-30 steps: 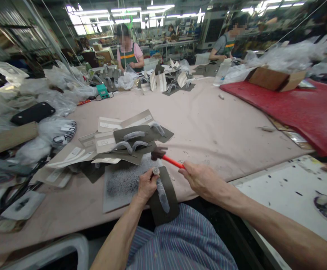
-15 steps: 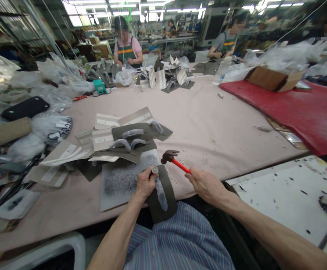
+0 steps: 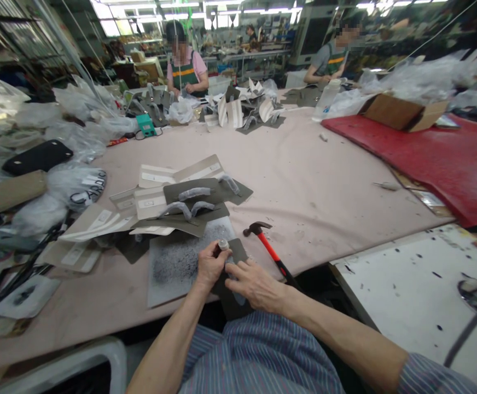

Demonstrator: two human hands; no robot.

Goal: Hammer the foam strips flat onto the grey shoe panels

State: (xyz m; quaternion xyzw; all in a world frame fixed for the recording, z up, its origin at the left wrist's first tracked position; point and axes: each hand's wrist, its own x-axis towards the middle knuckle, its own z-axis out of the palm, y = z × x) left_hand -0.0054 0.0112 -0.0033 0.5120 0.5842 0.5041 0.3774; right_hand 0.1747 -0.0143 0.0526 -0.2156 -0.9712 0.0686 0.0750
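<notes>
My left hand (image 3: 211, 266) is closed around a short metal punch (image 3: 222, 244), its round top showing above the fingers. Under both hands is a dark olive panel (image 3: 238, 250) with a plastic-wrapped handle, overlapping the edge of a speckled grey board (image 3: 170, 273). My right hand (image 3: 255, 283) rests over that panel beside the left, fingers bent at the wrapped handle; its fingertips are partly hidden and I cannot tell whether they grip it. A claw hammer (image 3: 269, 246) with a red and black handle lies on the table to the right, out of both hands.
Similar panels with wrapped handles (image 3: 193, 194) are piled beyond the board. Plastic bags crowd the left side. A red sheet (image 3: 435, 158) bears a cardboard box (image 3: 398, 113) at right. A white spotted surface (image 3: 411, 279) adjoins the table. Two people work across it.
My right hand has let go of the hammer, now lying on the table, and has moved left to the panel. My left hand keeps its hold on the punch.
</notes>
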